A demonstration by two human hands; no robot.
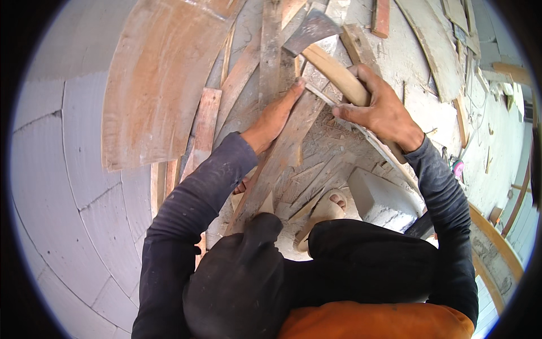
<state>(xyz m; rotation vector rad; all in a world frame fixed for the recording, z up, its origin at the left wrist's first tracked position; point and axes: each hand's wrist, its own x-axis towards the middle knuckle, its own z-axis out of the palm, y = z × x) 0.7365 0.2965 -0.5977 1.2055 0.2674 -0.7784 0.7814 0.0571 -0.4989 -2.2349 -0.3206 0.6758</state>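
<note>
My right hand [379, 107] is wrapped round the wooden handle [337, 73] of a hatchet. The dark, worn hatchet head [312, 33] points up and to the left. Opposite it, my left hand [276, 120] grips the edge of a rough wooden plank [280, 161], which slants from near my knee up under the hatchet; some of its fingers are hidden. A thin pale strip [377, 141] runs from beside the left fingertips, past the right thumb, toward the lower right. Whether either hand touches it I cannot tell.
A large brown sheet of board [164, 79] leans at the left by a grey block wall [68, 169]. Several planks and wood scraps lie ahead. A pale block [381, 198] stands beside my sandalled foot [330, 208]. Curved boards [435, 51] lie at the far right.
</note>
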